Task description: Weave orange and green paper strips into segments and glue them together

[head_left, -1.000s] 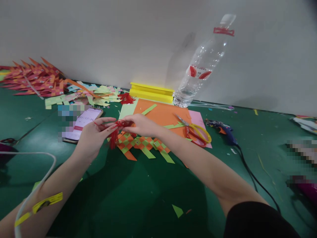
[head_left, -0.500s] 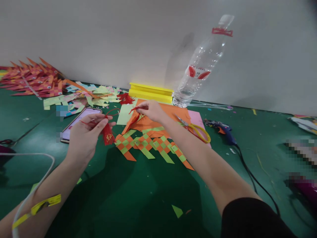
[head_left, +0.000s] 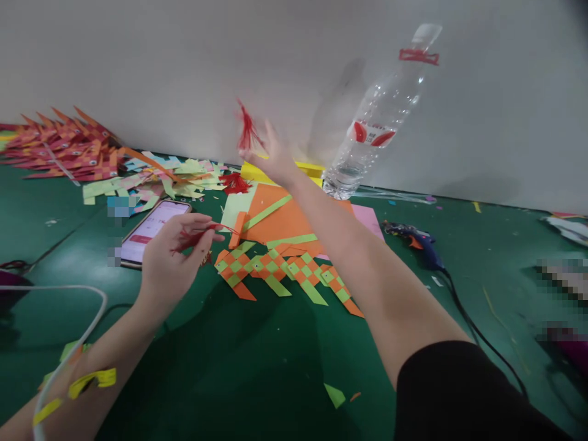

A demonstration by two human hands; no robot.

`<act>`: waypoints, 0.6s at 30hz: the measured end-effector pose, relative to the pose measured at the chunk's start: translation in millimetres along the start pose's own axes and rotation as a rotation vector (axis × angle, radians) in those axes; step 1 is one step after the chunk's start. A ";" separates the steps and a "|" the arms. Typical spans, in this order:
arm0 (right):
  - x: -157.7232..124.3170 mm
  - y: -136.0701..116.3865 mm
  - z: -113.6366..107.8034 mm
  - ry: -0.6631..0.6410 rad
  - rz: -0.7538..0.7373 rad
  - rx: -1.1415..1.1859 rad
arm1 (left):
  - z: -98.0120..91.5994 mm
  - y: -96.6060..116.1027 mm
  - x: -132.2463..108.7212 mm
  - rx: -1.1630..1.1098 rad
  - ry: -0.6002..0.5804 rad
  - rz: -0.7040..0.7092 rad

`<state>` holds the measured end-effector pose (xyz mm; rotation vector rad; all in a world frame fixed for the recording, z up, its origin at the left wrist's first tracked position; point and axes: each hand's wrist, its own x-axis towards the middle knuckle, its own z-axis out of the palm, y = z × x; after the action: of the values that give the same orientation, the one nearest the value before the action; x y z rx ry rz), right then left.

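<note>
My left hand (head_left: 172,254) is closed around a red tassel (head_left: 197,236), mostly hidden by the fingers. Its thin cord sticks out to the right. My right hand (head_left: 273,156) is raised in front of the wall with fingers apart. Just left of those fingers, another red tassel (head_left: 247,125) is in the air, its strands spread; contact with the fingertips is hard to make out. Below lie woven orange-and-green paper fish (head_left: 234,267) in a row, beside orange paper sheets (head_left: 271,214). A further red tassel (head_left: 235,182) rests behind them.
A phone (head_left: 154,229) lies left. Paper strips (head_left: 151,171) and a pile of red-orange paper fish (head_left: 68,147) sit farther back. A plastic bottle (head_left: 372,128) leans on the wall beside a yellow strip (head_left: 257,173). The glue gun (head_left: 418,241) and its cable lie right.
My right hand has swung up and its fingers have spread, with a red tassel now airborne beside it. My left hand has shifted slightly right. My right forearm now covers the scissors.
</note>
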<state>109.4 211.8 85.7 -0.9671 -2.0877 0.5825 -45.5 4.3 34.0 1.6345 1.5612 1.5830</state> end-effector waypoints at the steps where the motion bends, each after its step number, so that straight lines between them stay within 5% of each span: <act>1: -0.9 -1.3 -2.0 -0.027 -0.018 -0.018 | 0.3 0.2 -0.5 0.018 -0.016 -0.002; 5: -22.8 -6.4 -7.5 -0.261 -0.050 -0.191 | 1.7 0.0 -1.9 0.060 -0.103 -0.032; 10: -52.5 -10.1 2.9 -0.399 -0.129 -0.263 | 3.2 -3.2 -4.2 0.156 -0.137 0.008; 15: -57.9 -3.6 23.9 -0.626 -0.260 -0.423 | 4.5 -4.1 -5.1 0.330 -0.156 0.128; 18: -54.5 1.9 36.1 -0.649 -0.237 -0.427 | 5.3 -3.3 -4.9 0.380 -0.164 0.177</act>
<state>105.7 166.9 38.3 -0.7962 -2.9457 0.3559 -41.1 3.2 27.6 2.0966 1.7460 1.2439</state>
